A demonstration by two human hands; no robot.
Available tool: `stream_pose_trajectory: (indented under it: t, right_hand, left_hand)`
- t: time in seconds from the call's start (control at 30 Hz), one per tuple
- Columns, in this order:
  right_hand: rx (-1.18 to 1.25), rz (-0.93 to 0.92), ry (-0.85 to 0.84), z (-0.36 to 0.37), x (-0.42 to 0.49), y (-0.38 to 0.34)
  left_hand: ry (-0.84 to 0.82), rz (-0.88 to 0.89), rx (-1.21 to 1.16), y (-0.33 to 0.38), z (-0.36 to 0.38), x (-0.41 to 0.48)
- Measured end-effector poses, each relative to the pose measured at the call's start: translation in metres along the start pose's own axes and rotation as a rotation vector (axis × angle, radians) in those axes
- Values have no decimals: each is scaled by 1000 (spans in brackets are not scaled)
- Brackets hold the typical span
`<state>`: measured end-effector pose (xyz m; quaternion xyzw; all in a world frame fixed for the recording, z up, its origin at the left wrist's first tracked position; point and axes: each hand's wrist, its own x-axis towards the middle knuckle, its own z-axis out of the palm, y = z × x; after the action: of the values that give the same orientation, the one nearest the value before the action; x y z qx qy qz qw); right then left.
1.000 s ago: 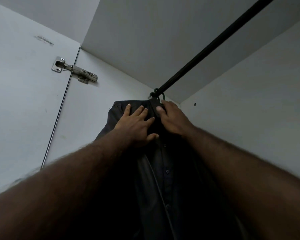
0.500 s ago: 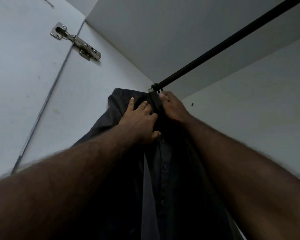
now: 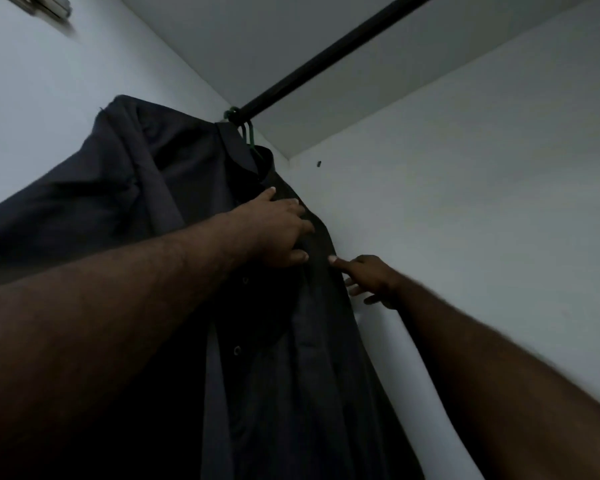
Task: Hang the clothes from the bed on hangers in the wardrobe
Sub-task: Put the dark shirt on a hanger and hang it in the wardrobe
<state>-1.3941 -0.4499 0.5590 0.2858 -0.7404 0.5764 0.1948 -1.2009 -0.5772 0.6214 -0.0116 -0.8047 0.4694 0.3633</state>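
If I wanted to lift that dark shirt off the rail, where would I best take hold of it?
Probably by the green hanger, at its neck just below the rail, coming from below and in front. The shirt is soft and drapes loosely, so pulling cloth might slide it off; the hook is stiff and carries the weight.

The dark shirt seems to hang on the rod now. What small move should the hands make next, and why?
Probably lift both hands away. The dark button-up shirt hangs on the green plastic hanger, hooked over the black metal rod. The left hand lies flat on its front, the right hand only touches its edge with one finger, so neither seems to carry it.
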Motion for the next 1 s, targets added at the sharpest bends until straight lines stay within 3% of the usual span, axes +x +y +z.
stream_pose_trajectory:
  t: [0.23, 0.4, 0.6, 0.77, 0.9, 1.0]
  right_hand:
    - [252, -44, 12, 14, -3, 14]
    - [249, -51, 71, -10, 0, 31]
    - [-196, -282, 446, -61, -1, 19]
    - [-332, -335, 297, -86, -24, -9]
    - [-536, -349, 447, -108, -36, -29]
    - [-672, -300, 370, -114, -45, -42]
  left_hand:
    - [-83, 70, -3, 30, 31, 5]
    - [-118, 82, 19, 31, 51, 1]
    - [-185, 62, 15, 31, 58, -3]
    - [-303, 15, 10, 42, 54, 0]
    - [-281, -10, -78, 57, 53, 8]
    - [-335, -52, -113, 66, 51, 11]
